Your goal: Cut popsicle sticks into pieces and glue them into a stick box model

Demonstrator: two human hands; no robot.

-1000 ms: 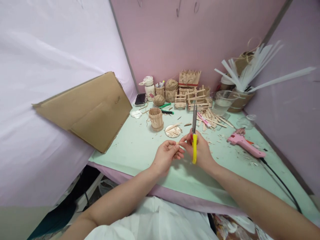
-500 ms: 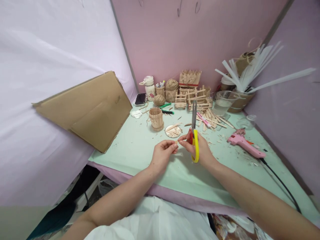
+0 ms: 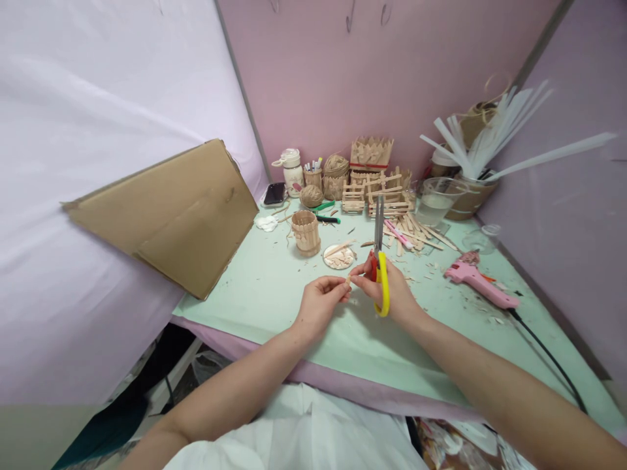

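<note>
Left hand point(image 3: 313, 307) has curled its fingers point(image 3: 337, 282) into a pinch.

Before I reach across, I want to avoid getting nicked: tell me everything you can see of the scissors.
The scissors have slim, grey, metal-looking blades close together; whether they are fully shut is hard to tell. The handle shows yellow and red, probably plastic, with a yellow loop on the wearer's side and red by the fingers. They rest in the right hand, above the table, blades pointing away from the wearer. Only that hand visibly touches them.
</note>
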